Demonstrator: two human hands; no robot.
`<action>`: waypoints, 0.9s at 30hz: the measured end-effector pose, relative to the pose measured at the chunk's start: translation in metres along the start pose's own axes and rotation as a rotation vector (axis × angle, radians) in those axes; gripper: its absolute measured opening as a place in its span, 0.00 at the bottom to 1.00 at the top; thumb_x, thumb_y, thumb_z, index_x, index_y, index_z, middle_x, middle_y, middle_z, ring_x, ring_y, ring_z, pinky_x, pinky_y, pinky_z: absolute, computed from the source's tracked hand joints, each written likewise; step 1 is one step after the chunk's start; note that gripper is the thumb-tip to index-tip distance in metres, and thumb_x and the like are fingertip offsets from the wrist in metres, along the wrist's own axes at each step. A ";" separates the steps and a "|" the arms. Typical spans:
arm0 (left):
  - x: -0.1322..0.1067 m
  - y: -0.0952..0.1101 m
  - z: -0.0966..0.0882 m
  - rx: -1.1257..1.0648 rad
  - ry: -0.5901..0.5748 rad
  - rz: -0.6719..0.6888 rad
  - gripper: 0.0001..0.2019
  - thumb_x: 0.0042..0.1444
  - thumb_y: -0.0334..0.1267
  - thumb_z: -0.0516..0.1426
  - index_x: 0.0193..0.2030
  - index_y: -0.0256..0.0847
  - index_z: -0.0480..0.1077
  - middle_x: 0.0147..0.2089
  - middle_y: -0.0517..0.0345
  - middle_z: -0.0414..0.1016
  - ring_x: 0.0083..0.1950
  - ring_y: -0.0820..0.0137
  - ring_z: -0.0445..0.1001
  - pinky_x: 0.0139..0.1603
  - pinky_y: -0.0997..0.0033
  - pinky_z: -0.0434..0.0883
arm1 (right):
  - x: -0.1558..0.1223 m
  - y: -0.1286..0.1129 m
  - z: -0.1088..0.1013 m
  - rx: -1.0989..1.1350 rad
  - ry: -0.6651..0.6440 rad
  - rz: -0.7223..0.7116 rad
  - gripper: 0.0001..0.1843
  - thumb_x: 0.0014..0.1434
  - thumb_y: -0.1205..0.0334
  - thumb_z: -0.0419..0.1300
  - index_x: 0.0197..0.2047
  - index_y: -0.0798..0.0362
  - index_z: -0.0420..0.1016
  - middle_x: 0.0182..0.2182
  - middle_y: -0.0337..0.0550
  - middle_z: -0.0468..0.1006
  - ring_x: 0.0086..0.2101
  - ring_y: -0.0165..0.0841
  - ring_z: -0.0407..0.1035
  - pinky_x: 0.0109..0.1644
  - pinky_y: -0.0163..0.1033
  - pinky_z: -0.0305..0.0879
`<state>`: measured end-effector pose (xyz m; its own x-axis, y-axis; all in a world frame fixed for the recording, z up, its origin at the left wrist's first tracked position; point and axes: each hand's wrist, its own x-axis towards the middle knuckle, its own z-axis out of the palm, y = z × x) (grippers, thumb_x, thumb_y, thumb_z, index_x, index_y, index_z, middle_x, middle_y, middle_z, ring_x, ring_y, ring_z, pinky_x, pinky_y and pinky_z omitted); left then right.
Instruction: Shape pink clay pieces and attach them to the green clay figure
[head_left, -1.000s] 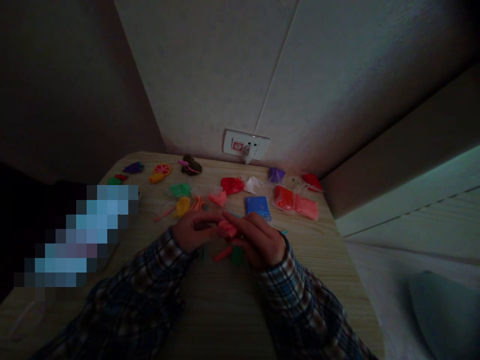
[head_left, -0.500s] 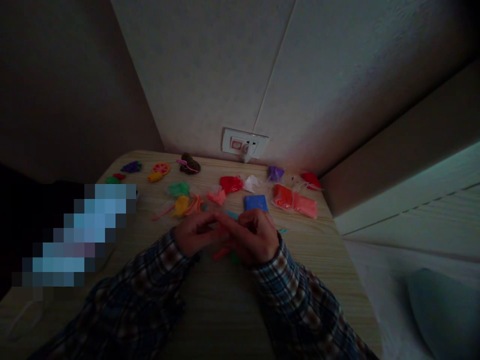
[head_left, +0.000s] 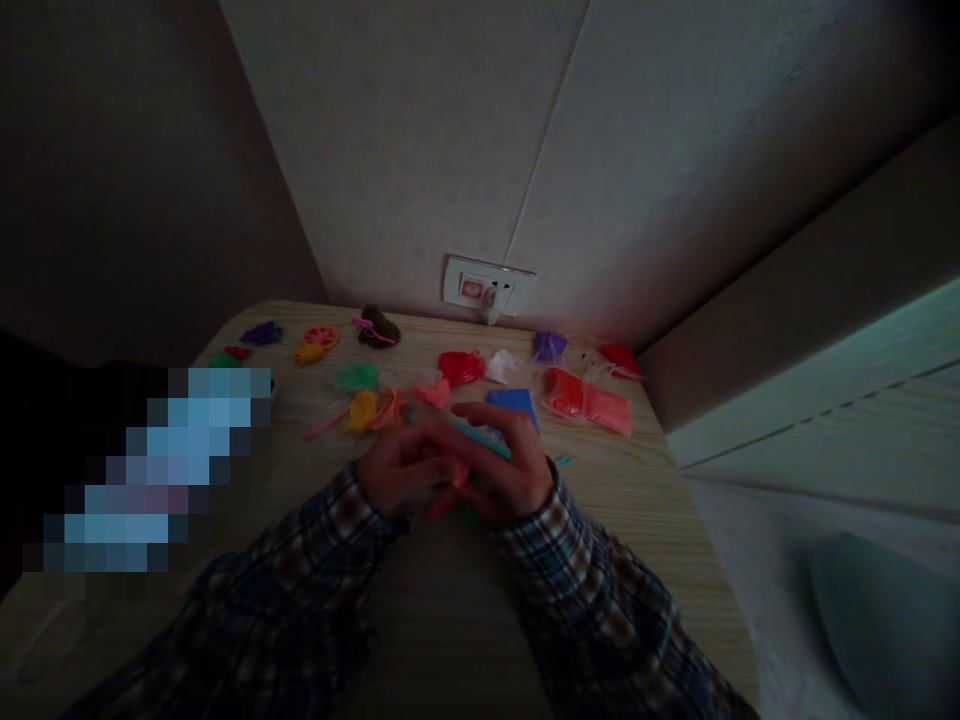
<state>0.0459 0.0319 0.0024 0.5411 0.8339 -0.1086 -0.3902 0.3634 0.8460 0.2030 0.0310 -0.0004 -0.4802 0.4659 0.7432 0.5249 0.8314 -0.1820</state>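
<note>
Both my hands meet over the middle of the table. My left hand (head_left: 405,468) is closed, its thumb and fingers pinching a small lump of reddish-pink modelling clay (head_left: 459,472). Against it, my right hand (head_left: 517,465) has its fingers apart and one raised and curved; its lower fingers reach beside the lump, and their contact is partly hidden. A light-blue stick-like tool (head_left: 484,440) shows in the gap of the right hand, apparently lying on the table behind it. Below the hands, a red-orange piece (head_left: 441,507) and a bit of green (head_left: 469,514) are partly covered.
Beyond my hands lie clay packets: green (head_left: 358,377), yellow (head_left: 363,411), red (head_left: 462,367), blue (head_left: 511,404), purple (head_left: 550,347) and pink (head_left: 609,408). Finished-looking clay shapes, including a brown one (head_left: 377,328), stand along the back left. A wall socket (head_left: 489,285) is behind.
The right hand's fingers have spread, with one lifted away from the pinch. The reddish-pink clay now shows at the left hand's fingertips, slightly lower than before.
</note>
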 end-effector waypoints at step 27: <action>0.000 0.001 0.001 0.075 0.061 0.006 0.18 0.31 0.43 0.69 0.26 0.34 0.71 0.23 0.61 0.74 0.24 0.76 0.71 0.25 0.80 0.68 | 0.005 -0.004 -0.001 0.068 0.054 0.017 0.11 0.60 0.62 0.53 0.42 0.57 0.73 0.37 0.49 0.78 0.39 0.34 0.70 0.42 0.38 0.68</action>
<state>0.0465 0.0315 0.0040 0.4915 0.8606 -0.1334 -0.3351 0.3283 0.8831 0.1991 0.0297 0.0051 -0.4321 0.4642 0.7732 0.4830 0.8431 -0.2362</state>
